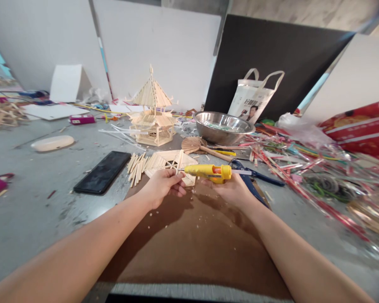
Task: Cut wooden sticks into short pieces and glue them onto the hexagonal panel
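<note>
In my right hand [230, 187] is a yellow hot glue gun [208, 171], its nozzle pointing left and a clear glue stick [241, 172] jutting from its back. My left hand [164, 185] pinches a thin wooden stick [179, 160] that stands roughly upright, close to the nozzle. Behind both hands lies a flat many-sided panel [189, 159] made of wooden sticks, partly hidden by my fingers. A loose pile of wooden sticks [135, 168] rests to the left of it. Under my hands is a brown board [189, 244] dotted with small pale bits.
A stick-built pagoda [153, 109] stands at the back, near a steel bowl [224, 128] and a paper bag [255, 99]. At left lie a black phone [102, 172] and a white oval case [52, 143]. Blue-handled pliers [249, 183] and heaped wrappers [303, 181] are at right.
</note>
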Demonstrator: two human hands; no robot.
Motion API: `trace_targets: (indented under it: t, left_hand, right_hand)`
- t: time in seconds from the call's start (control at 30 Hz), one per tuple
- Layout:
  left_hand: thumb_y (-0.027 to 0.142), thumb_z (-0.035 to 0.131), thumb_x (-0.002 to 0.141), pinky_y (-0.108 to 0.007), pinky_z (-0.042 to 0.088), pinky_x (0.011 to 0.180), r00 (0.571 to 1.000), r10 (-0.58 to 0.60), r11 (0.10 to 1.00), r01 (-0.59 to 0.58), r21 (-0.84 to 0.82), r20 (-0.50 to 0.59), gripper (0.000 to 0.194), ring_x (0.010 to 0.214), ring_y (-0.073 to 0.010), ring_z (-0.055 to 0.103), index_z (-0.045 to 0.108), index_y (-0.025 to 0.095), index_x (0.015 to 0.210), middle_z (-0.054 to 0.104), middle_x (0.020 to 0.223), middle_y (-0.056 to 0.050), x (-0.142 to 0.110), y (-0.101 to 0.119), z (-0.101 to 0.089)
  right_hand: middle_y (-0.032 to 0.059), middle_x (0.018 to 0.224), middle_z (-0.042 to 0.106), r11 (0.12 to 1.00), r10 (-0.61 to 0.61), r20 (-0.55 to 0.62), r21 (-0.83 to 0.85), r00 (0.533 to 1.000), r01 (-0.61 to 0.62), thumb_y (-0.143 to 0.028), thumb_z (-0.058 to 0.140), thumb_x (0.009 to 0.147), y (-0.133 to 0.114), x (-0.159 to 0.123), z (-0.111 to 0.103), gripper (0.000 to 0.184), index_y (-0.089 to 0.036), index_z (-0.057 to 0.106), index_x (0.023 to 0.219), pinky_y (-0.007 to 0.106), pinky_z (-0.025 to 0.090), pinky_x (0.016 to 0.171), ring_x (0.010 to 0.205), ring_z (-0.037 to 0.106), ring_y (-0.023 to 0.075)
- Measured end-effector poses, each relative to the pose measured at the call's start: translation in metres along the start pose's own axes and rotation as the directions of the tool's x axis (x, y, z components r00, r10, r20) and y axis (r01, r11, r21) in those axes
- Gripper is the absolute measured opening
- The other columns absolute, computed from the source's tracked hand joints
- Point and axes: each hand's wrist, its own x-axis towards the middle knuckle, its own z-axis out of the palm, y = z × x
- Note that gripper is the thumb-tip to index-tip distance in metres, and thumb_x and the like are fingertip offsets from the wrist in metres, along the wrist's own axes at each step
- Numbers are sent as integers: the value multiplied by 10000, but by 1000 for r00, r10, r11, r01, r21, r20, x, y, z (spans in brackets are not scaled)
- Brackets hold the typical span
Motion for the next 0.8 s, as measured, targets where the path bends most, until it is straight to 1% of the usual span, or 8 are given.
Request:
trace_targets:
  t: [0.2, 0.37, 0.6, 0.8]
  left_hand:
    - [215, 549, 697, -199, 441, 442, 1000, 0, 1000, 0, 14, 10, 124, 444, -75, 537, 486, 109, 688, 547, 572, 0, 1, -2, 0]
    - [223, 549, 699, -197, 442, 442, 1000, 5, 1000, -5, 25, 10, 141, 442, -73, 535, 473, 109, 666, 541, 572, 4, 1, -2, -1]
    - [238, 555, 694, -200, 448, 442, 1000, 6, 1000, -6, 28, 12, 160, 448, -77, 539, 466, 110, 660, 545, 575, 1, 2, -2, -1]
    - [245, 562, 689, -199, 446, 441, 1000, 4, 1000, -4, 27, 16, 164, 450, -79, 542, 468, 113, 662, 548, 575, 3, 3, -3, -2]
  right_hand:
    - [31, 862, 633, 1000, 1, 10, 1, 1000, -1, -317, 615, 608, 3, -1, -2, 276, -199, 585, 855, 332, 460, 748, 807, 578, 200]
    - [33, 847, 636, 1000, -24, -20, -21, 1000, 23, -299, 615, 607, 4, -1, -2, 266, -196, 595, 851, 327, 464, 725, 777, 583, 196]
    - [35, 804, 640, 1000, -7, -30, 4, 1000, 7, -278, 615, 596, -4, -1, -2, 254, -182, 601, 831, 323, 475, 703, 748, 591, 195]
    - [27, 806, 636, 1000, -12, -52, 23, 999, 13, -290, 611, 601, 1, 0, -1, 247, -196, 600, 828, 331, 479, 699, 738, 590, 194]
